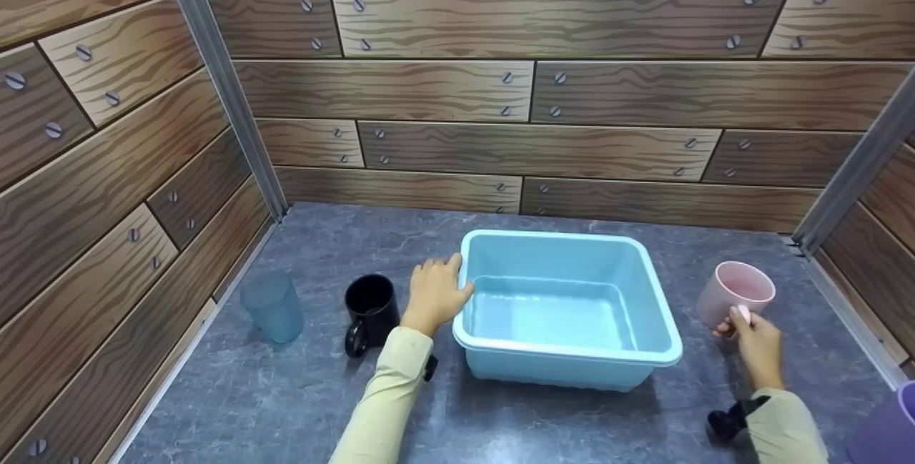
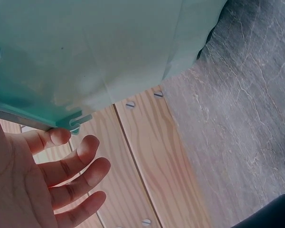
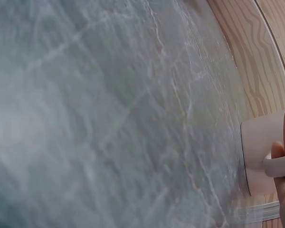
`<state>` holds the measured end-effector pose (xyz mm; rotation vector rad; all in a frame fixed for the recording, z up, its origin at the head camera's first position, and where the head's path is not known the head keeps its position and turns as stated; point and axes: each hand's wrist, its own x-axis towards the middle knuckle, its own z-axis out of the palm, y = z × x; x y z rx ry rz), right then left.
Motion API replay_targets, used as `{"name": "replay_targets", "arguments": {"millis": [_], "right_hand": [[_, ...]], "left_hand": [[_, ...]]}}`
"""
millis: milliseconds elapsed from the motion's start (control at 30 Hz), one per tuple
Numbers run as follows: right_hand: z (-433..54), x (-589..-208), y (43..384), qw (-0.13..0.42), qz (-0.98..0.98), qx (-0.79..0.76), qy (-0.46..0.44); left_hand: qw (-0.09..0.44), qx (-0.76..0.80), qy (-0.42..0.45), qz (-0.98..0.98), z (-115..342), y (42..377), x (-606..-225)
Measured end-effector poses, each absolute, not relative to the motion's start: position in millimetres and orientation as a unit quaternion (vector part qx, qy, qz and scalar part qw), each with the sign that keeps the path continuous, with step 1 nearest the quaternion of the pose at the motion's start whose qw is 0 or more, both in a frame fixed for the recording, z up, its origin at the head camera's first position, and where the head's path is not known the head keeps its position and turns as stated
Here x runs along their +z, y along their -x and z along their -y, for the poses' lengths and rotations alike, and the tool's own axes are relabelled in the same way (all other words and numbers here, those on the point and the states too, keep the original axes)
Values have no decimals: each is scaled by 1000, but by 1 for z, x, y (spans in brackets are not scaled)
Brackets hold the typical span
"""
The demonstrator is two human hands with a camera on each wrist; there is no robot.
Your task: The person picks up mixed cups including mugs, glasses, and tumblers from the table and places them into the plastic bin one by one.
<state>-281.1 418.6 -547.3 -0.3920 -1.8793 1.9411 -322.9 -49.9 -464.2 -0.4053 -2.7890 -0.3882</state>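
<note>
A light blue plastic basin (image 1: 565, 367) stands in the middle of the table. My left hand (image 1: 436, 296) holds its left rim, thumb over the top. In the left wrist view the index finger (image 2: 61, 137) touches the rim's underside, while the other fingers stay loosely bent, off the wall. To the right of the basin, my right hand (image 1: 758, 346) grips the handle of a pink mug (image 1: 718, 299), which is upright. The right wrist view shows fingers (image 3: 278, 149) through and around the handle, with much of the hand cut off.
Left of the basin are a black mug (image 1: 372, 310) and a translucent blue cup (image 1: 275, 310). A purple container (image 1: 886, 428) is partly visible at the lower right edge. Wood-patterned panels (image 1: 443, 92) enclose the grey marbled table (image 1: 286, 407) at the back and sides.
</note>
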Motion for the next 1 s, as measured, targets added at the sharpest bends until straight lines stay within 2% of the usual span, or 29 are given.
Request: {"name": "replay_targets", "arguments": {"millis": [400,567,1000], "right_hand": [[-427,-546,275,150,606,780,45],[-443,-564,284,124,565,815,12],[-432,-549,272,134,592,793,55]], "left_hand": [[142,-134,140,971,49,323,-465],[143,-135,139,971,49,323,-466],[126,-142,135,973,50,323,-465]]}}
